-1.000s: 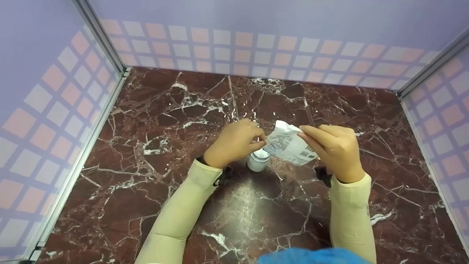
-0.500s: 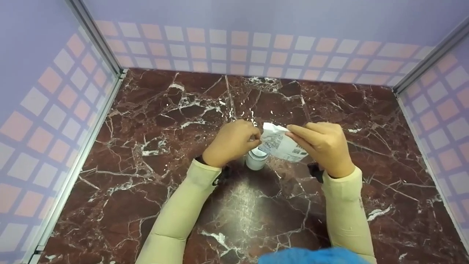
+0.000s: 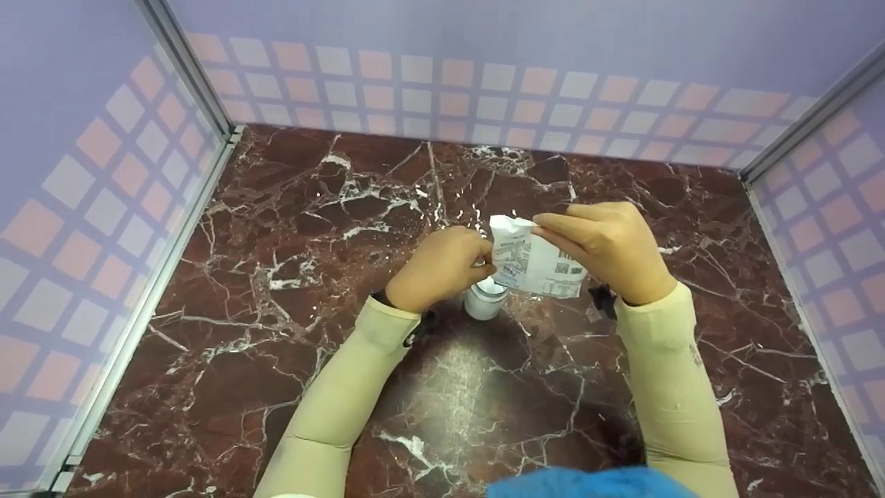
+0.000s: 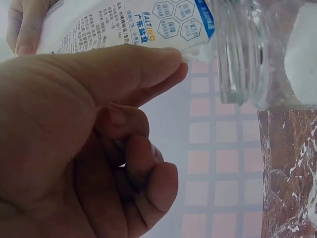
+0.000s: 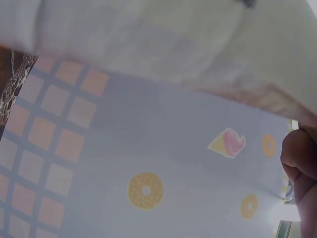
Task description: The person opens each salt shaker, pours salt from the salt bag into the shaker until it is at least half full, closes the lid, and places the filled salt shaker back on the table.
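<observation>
A white printed salt bag (image 3: 536,259) is held tilted over an open glass jar (image 3: 485,302), its lower left corner at the jar's mouth. White salt shows inside the jar in the left wrist view, where the jar's threaded rim (image 4: 240,52) is beside the bag's corner. My left hand (image 3: 446,266) pinches that corner between thumb and forefinger, the other fingers curled in. My right hand (image 3: 605,242) pinches the bag's upper edge at the right. In the right wrist view, the bag (image 5: 163,44) fills the top and fingers (image 5: 299,153) show at the right edge.
White grains and flecks (image 3: 476,214) are scattered on the dark red marbled table (image 3: 290,387) behind the jar. Purple panels with pink and white squares (image 3: 415,104) enclose the back and both sides. Blue cloth (image 3: 588,484) shows at the bottom edge.
My right hand has moved left and then up, raising the bag's right side and bringing it more over the jar. The left hand and the jar stay nearly in place.
</observation>
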Available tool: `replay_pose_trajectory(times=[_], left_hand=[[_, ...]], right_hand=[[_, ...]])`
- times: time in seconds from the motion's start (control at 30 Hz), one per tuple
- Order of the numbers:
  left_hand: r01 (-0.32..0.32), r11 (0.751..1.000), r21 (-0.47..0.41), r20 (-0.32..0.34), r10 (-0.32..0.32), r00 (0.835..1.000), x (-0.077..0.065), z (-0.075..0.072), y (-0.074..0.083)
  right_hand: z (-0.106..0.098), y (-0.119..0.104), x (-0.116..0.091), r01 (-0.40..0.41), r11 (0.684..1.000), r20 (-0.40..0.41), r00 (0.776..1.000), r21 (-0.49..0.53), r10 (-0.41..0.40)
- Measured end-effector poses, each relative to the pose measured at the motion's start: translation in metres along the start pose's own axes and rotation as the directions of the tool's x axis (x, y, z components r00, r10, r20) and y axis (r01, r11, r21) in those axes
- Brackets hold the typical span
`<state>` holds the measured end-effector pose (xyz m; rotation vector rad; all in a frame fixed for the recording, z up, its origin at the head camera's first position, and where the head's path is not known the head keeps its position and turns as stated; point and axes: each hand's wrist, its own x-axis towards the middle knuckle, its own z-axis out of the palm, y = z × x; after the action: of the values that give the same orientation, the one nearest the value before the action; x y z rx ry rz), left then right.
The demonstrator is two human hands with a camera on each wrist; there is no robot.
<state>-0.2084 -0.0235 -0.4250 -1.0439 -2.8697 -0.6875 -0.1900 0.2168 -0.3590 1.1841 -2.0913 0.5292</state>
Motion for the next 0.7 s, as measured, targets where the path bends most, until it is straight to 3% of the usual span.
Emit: replay_pose_trajectory(times=[0.3,0.7], left_hand=[[0.064,0.997,0.042,0.04,-0.066,0.997,0.002,-0.001,0.0],[0.005,1.0,0.009,-0.033,-0.005,0.999,0.0,0.001,-0.007]], right_hand=[[0.004,0.006,0.006,-0.002,1.0,0.017,1.0,0.006,0.002],[0.005,0.007,-0.005,-0.054,0.998,-0.024,0.998,0.03,0.055]])
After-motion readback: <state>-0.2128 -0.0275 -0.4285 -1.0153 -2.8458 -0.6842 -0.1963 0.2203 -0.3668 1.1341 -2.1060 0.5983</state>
